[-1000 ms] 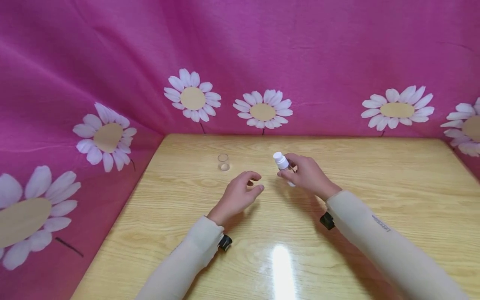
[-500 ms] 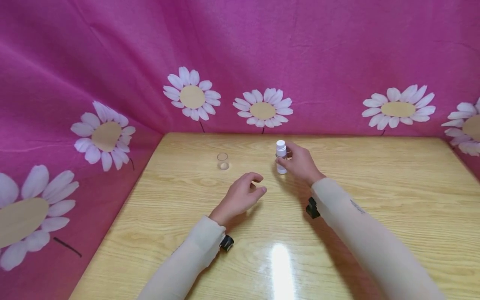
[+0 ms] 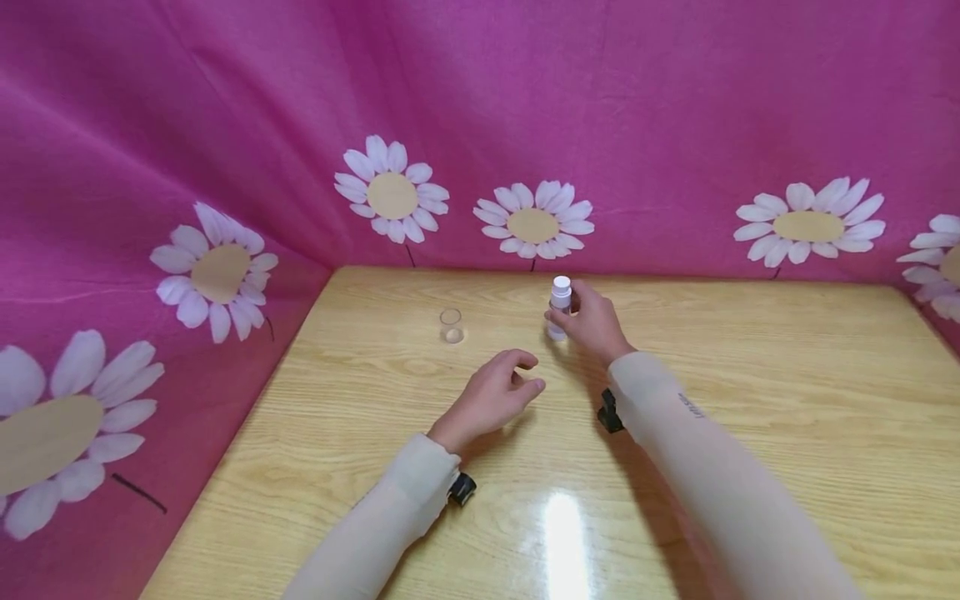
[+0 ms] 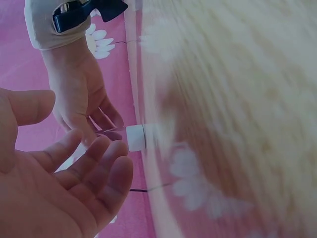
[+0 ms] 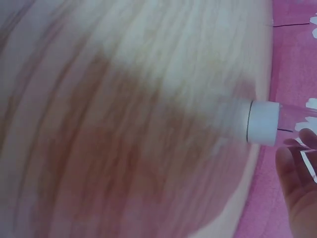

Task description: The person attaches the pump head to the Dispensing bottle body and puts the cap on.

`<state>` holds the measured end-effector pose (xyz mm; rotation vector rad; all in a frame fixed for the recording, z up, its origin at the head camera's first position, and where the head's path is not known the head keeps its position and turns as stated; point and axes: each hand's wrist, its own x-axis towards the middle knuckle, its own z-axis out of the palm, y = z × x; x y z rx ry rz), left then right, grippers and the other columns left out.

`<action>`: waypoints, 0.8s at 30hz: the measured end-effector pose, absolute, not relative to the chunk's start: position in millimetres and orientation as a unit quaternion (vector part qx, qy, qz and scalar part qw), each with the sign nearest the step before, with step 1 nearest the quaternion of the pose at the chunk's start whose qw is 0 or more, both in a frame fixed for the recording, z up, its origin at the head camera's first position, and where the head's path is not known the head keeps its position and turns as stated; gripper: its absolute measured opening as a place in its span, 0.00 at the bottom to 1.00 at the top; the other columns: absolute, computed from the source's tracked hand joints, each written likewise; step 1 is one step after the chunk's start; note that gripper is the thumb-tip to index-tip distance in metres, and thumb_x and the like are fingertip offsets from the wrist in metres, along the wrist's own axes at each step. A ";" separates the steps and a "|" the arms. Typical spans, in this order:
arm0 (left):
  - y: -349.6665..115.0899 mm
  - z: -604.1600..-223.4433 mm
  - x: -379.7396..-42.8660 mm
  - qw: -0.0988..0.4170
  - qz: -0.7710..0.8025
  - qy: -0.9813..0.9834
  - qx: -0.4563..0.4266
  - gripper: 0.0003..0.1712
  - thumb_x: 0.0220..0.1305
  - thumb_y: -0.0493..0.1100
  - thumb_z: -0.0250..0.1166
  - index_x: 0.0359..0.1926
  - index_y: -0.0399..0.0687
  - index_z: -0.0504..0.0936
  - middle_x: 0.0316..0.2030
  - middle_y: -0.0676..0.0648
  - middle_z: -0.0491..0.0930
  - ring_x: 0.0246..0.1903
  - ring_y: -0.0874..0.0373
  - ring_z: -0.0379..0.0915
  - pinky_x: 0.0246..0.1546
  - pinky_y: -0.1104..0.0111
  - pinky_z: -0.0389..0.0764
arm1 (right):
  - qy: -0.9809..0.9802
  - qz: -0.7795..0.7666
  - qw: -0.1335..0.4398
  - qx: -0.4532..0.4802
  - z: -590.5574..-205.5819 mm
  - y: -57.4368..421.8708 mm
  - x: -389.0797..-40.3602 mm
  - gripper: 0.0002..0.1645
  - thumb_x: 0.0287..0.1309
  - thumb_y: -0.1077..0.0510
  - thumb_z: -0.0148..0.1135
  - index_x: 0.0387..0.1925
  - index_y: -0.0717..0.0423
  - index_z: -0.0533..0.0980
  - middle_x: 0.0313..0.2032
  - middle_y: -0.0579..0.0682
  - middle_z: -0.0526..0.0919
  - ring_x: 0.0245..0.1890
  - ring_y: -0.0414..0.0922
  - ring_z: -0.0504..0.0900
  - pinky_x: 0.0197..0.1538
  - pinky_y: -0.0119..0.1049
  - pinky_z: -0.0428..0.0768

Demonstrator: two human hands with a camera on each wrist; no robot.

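Observation:
A small clear bottle (image 3: 559, 310) with a white stepped top and white base stands upright toward the back of the table. My right hand (image 3: 594, 323) holds it around the middle, thumb in front and fingers behind. In the right wrist view, the white base (image 5: 263, 123) meets the tabletop and the right thumb and fingers (image 5: 302, 181) are at the clear body. My left hand (image 3: 491, 396) hovers nearer the front, palm turned inward, fingers loosely bent around nothing. Left of the bottle stands a small clear, open-topped cylinder (image 3: 452, 327), like a cap or little cup.
The glossy wood-grain table (image 3: 337, 417) reflects a bright light strip near the front. A pink cloth (image 3: 637, 100) with large white daisies hangs behind it and along the left side. Each wrist carries a black camera mount (image 3: 462, 489).
My right hand has moved the tilted bottle farther back and set it upright, keeping hold of it. My left hand has barely shifted; the clear cylinder has stayed put.

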<state>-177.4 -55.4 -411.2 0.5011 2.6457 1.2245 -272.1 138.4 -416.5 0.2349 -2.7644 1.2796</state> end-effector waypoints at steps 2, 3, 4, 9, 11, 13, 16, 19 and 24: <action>-53.8 -412.5 -178.1 0.093 0.412 0.890 0.169 0.23 0.70 0.50 0.60 0.62 0.46 0.75 0.59 0.47 0.78 0.50 0.55 0.80 0.53 0.60 0.79 | -0.902 0.423 0.048 0.076 -417.9 138.4 -272.5 0.21 0.63 0.55 0.66 0.53 0.61 0.73 0.49 0.63 0.84 0.50 0.57 0.83 0.53 0.51 0.80; -53.2 -413.1 -178.4 0.094 0.412 0.890 0.169 0.23 0.70 0.50 0.60 0.62 0.46 0.75 0.59 0.47 0.78 0.50 0.55 0.80 0.54 0.60 0.79 | -0.900 0.426 0.049 0.075 -418.5 138.5 -272.6 0.21 0.63 0.55 0.66 0.52 0.61 0.74 0.49 0.63 0.85 0.50 0.57 0.83 0.54 0.51 0.80; -52.8 -413.8 -178.9 0.096 0.412 0.890 0.168 0.23 0.70 0.50 0.60 0.62 0.46 0.75 0.59 0.47 0.77 0.51 0.55 0.80 0.54 0.59 0.79 | -0.899 0.430 0.050 0.073 -419.0 138.6 -272.8 0.20 0.63 0.55 0.66 0.52 0.60 0.74 0.50 0.63 0.85 0.50 0.57 0.83 0.54 0.51 0.80; -50.9 -415.2 -179.2 0.101 0.417 0.888 0.167 0.23 0.70 0.49 0.60 0.62 0.45 0.75 0.59 0.47 0.77 0.51 0.54 0.81 0.54 0.59 0.79 | -0.890 0.451 0.040 0.059 -422.4 139.5 -271.2 0.20 0.63 0.55 0.66 0.53 0.60 0.77 0.53 0.63 0.84 0.53 0.58 0.82 0.58 0.51 0.80; -51.3 -413.5 -179.6 0.101 0.419 0.886 0.170 0.23 0.70 0.48 0.60 0.62 0.44 0.75 0.59 0.46 0.77 0.51 0.53 0.81 0.54 0.58 0.79 | -0.886 0.460 0.037 0.052 -422.0 139.4 -271.1 0.20 0.63 0.55 0.66 0.53 0.60 0.77 0.53 0.62 0.84 0.54 0.58 0.82 0.59 0.51 0.79; -51.9 -412.1 -179.4 0.101 0.418 0.886 0.171 0.23 0.70 0.48 0.60 0.61 0.45 0.75 0.59 0.46 0.77 0.51 0.54 0.81 0.55 0.58 0.79 | -0.881 0.469 0.034 0.042 -422.2 139.6 -271.0 0.20 0.63 0.55 0.66 0.53 0.58 0.78 0.54 0.62 0.84 0.54 0.58 0.82 0.59 0.51 0.79; -54.1 -411.4 -179.1 0.103 0.415 0.889 0.165 0.22 0.70 0.49 0.60 0.61 0.46 0.75 0.60 0.46 0.77 0.52 0.54 0.80 0.55 0.58 0.79 | -0.872 0.487 0.026 0.027 -423.6 139.6 -271.3 0.19 0.63 0.54 0.66 0.54 0.56 0.78 0.54 0.60 0.83 0.55 0.57 0.82 0.60 0.51 0.78; -58.3 -412.5 -180.5 0.098 0.417 0.890 0.156 0.23 0.70 0.49 0.60 0.61 0.46 0.75 0.59 0.47 0.77 0.51 0.53 0.80 0.55 0.58 0.79 | -0.868 0.497 0.015 0.017 -425.9 138.5 -271.5 0.20 0.64 0.53 0.65 0.56 0.55 0.78 0.55 0.59 0.83 0.56 0.56 0.81 0.60 0.51 0.78; -66.9 -406.8 -184.3 0.073 0.427 0.889 0.151 0.23 0.70 0.49 0.60 0.61 0.44 0.75 0.59 0.47 0.77 0.50 0.53 0.79 0.52 0.58 0.79 | -0.866 0.500 0.008 0.014 -428.0 137.5 -271.4 0.22 0.64 0.53 0.65 0.57 0.55 0.77 0.56 0.58 0.82 0.57 0.56 0.81 0.61 0.51 0.79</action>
